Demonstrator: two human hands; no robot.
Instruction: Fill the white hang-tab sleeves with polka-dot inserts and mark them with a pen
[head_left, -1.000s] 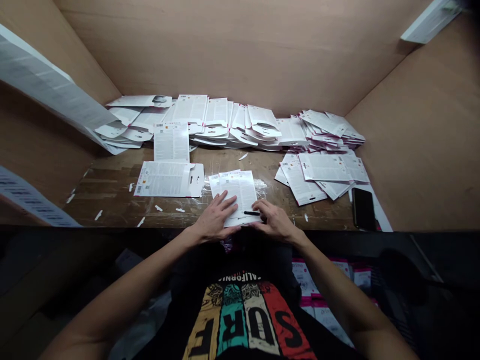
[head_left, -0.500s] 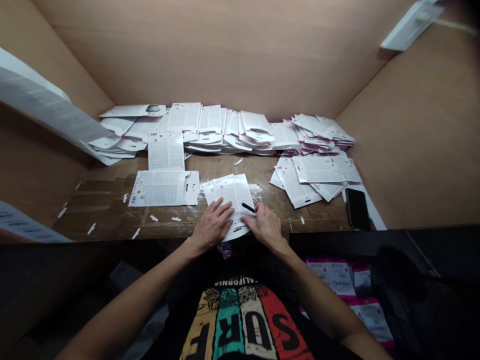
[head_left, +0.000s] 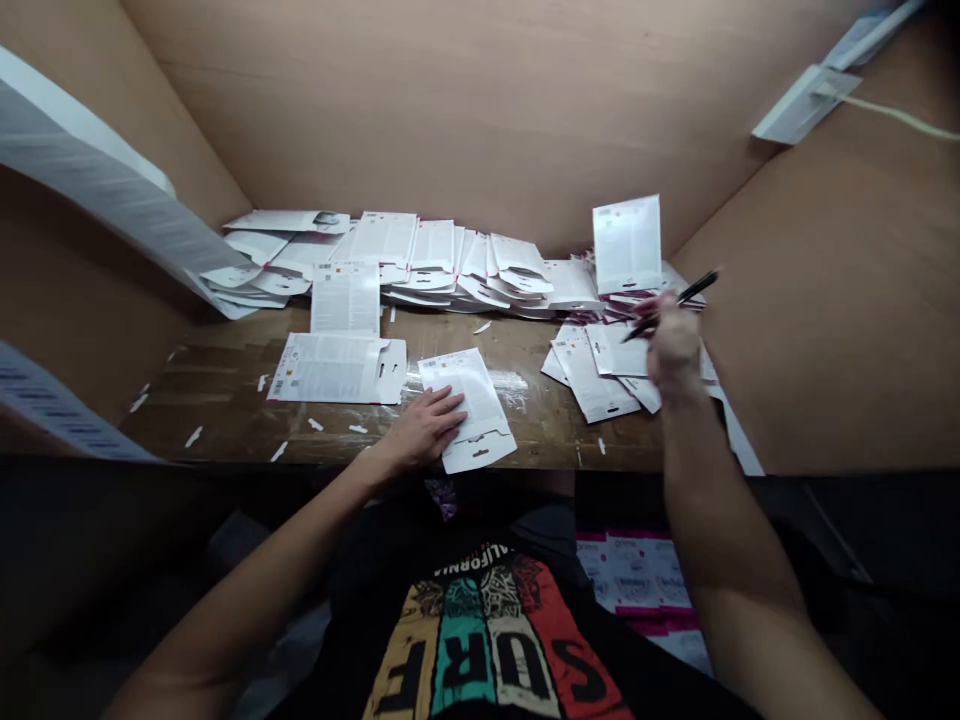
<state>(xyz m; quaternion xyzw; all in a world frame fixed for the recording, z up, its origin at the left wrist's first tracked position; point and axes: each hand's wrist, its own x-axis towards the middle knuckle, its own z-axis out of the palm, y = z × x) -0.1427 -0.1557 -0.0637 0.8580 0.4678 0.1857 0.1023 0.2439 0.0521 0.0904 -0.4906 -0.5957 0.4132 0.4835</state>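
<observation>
My left hand (head_left: 421,432) lies flat, fingers stretched out, on a small stack of white printed cards (head_left: 471,405) at the front edge of the wooden table (head_left: 225,405). Off to the right, my right hand (head_left: 673,345) is raised over a loose pile of cards (head_left: 600,365) and is closed on a black pen (head_left: 671,291). One white card (head_left: 627,243) stands upright in the air just above and left of that hand. Whether the fingers touch it, I cannot tell.
A long row of overlapping white cards (head_left: 420,255) runs along the back, in front of a brown board wall (head_left: 480,110). Two cards (head_left: 339,365) lie left of centre. Small white paper scraps (head_left: 315,425) dot the tabletop. More pink-edged cards (head_left: 637,580) lie below the table.
My right hand left the front stack and swung up to the right with the pen. A card from the front stack now stands in the air by the right pile. My left hand stayed put.
</observation>
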